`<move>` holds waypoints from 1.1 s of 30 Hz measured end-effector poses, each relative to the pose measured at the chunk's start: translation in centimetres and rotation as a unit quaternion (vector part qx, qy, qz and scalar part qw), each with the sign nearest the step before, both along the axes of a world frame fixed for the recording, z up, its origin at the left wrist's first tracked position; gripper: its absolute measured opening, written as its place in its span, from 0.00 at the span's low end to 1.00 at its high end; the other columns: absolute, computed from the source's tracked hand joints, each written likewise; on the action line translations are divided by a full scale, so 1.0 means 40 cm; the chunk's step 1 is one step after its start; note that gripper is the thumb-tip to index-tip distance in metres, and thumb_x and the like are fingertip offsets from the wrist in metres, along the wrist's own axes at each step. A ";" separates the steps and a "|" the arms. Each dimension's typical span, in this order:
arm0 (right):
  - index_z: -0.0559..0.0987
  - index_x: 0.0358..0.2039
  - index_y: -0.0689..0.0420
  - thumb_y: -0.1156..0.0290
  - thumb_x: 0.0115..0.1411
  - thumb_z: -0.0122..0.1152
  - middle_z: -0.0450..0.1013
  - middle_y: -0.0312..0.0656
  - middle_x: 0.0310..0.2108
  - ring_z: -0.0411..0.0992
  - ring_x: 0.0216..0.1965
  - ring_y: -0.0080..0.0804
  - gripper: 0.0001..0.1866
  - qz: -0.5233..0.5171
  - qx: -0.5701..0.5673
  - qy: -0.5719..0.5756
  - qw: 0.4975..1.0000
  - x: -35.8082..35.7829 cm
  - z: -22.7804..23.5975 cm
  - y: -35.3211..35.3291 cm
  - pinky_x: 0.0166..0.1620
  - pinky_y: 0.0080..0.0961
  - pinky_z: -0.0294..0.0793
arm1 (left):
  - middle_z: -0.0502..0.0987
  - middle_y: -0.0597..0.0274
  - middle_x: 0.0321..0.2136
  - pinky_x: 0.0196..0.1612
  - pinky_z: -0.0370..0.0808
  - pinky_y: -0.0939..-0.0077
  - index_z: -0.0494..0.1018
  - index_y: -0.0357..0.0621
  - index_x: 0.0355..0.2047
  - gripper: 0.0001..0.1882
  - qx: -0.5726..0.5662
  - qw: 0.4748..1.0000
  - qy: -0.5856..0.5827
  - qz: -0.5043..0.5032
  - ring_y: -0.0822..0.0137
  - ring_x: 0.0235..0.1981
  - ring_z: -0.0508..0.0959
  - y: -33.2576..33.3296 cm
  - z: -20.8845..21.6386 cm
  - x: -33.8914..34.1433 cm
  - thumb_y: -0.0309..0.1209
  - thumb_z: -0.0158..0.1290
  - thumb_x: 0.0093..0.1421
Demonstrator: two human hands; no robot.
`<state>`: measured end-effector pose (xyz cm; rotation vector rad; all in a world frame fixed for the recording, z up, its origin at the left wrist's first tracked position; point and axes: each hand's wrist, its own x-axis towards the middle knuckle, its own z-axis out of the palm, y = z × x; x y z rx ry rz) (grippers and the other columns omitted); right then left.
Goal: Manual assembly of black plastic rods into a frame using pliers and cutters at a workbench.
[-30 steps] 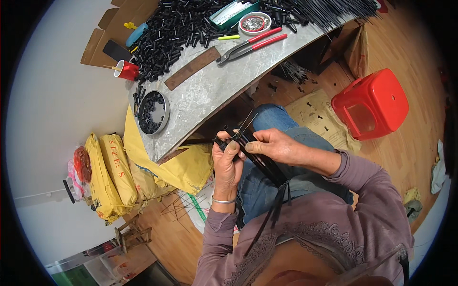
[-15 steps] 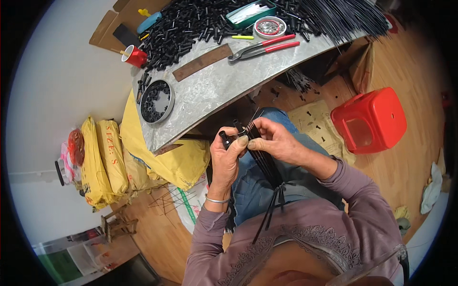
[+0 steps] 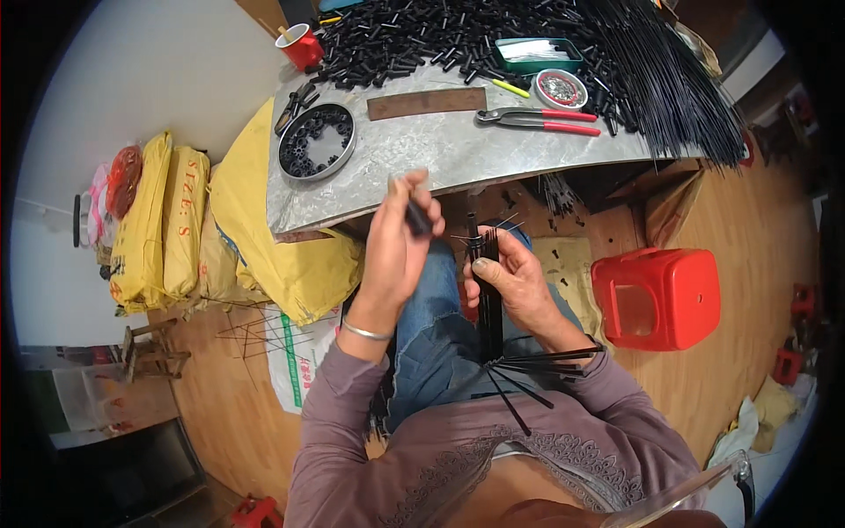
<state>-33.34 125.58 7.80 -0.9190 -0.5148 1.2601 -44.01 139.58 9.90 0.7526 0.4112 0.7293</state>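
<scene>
My left hand [image 3: 392, 242] is raised off the table's near edge, its fingers curled round a short black tube [image 3: 419, 220]; motion blurs the fingertips. To its right, my right hand [image 3: 518, 282] grips a bundle of thin black rods [image 3: 489, 326] over my lap. A thin wire seems to cross the bundle's top, where one dark end sticks up. Lower down, several black rods fan out from the bundle, some across my right forearm. A round dish [image 3: 345, 160] of small black ring-like parts stands on the table, beyond my left hand.
The grey metal table [image 3: 414, 150] bears a heap of black tubes [image 3: 440, 31], long black rods [image 3: 669, 97], red-handled pincers [image 3: 546, 120], a flat brown bar [image 3: 427, 103] and a red cup [image 3: 301, 48]. A red stool [image 3: 695, 299] stands right; yellow sacks [image 3: 145, 229] lie left.
My left hand has drawn away from the rod bundle, up and left, with a black tube in it. My right hand keeps its hold on the bundle. The view has shifted.
</scene>
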 end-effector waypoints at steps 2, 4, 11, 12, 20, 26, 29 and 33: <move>0.64 0.54 0.60 0.75 0.62 0.54 0.71 0.38 0.30 0.71 0.26 0.23 0.20 -0.001 0.000 -0.013 1.000 -0.003 -0.001 0.001 0.28 0.20 0.74 | 0.74 0.61 0.35 0.40 0.70 0.78 0.66 0.37 0.51 0.17 -0.084 0.996 -0.032 0.009 0.70 0.36 0.74 0.011 0.045 0.034 0.32 0.47 0.65; 0.66 0.50 0.60 0.73 0.62 0.54 0.71 0.37 0.30 0.71 0.26 0.22 0.16 -0.011 -0.008 -0.004 1.000 -0.006 0.004 0.001 0.28 0.19 0.74 | 0.75 0.59 0.36 0.43 0.71 0.76 0.67 0.37 0.51 0.17 -0.035 0.997 0.000 -0.073 0.69 0.38 0.75 0.017 0.055 0.047 0.31 0.48 0.64; 0.70 0.38 0.61 0.71 0.63 0.54 0.70 0.35 0.26 0.70 0.23 0.20 0.08 -0.001 -0.028 -0.019 0.999 -0.001 0.006 0.004 0.27 0.19 0.74 | 0.76 0.61 0.36 0.46 0.74 0.75 0.69 0.36 0.49 0.18 0.007 0.972 0.071 -0.224 0.70 0.38 0.76 0.035 0.003 0.039 0.28 0.55 0.60; 0.71 0.38 0.61 0.71 0.63 0.53 0.70 0.35 0.25 0.70 0.23 0.20 0.08 -0.003 -0.028 -0.021 0.999 -0.001 0.007 0.004 0.27 0.19 0.74 | 0.76 0.60 0.36 0.46 0.74 0.75 0.68 0.36 0.50 0.19 0.008 0.977 0.059 -0.205 0.69 0.38 0.77 0.033 -0.009 0.040 0.29 0.55 0.60; 0.72 0.37 0.61 0.70 0.62 0.54 0.70 0.35 0.26 0.70 0.23 0.20 0.08 -0.009 -0.032 -0.022 0.999 -0.002 0.004 0.007 0.27 0.19 0.74 | 0.76 0.59 0.38 0.46 0.75 0.73 0.67 0.36 0.51 0.20 0.011 0.982 0.055 -0.183 0.67 0.40 0.78 0.024 -0.007 0.036 0.31 0.54 0.61; 0.72 0.37 0.60 0.70 0.63 0.54 0.70 0.35 0.27 0.71 0.25 0.20 0.07 -0.010 -0.032 -0.022 0.999 0.001 -0.005 0.004 0.28 0.19 0.75 | 0.76 0.59 0.38 0.46 0.74 0.74 0.68 0.37 0.51 0.19 -0.003 0.983 0.066 -0.173 0.68 0.39 0.77 0.011 0.009 0.039 0.33 0.53 0.62; 0.72 0.38 0.60 0.70 0.63 0.53 0.70 0.35 0.27 0.71 0.25 0.20 0.07 -0.016 -0.036 -0.022 0.999 -0.003 -0.002 0.004 0.28 0.19 0.75 | 0.76 0.60 0.37 0.45 0.74 0.75 0.68 0.37 0.50 0.19 -0.007 0.983 0.063 -0.174 0.69 0.38 0.76 0.001 0.016 0.041 0.32 0.54 0.62; 0.71 0.38 0.61 0.70 0.63 0.53 0.70 0.35 0.27 0.70 0.25 0.19 0.08 -0.015 -0.038 -0.029 0.999 -0.012 0.005 0.007 0.28 0.19 0.75 | 0.75 0.62 0.35 0.43 0.74 0.77 0.67 0.36 0.51 0.20 0.090 0.978 0.112 -0.150 0.71 0.38 0.76 0.005 0.005 0.042 0.32 0.54 0.61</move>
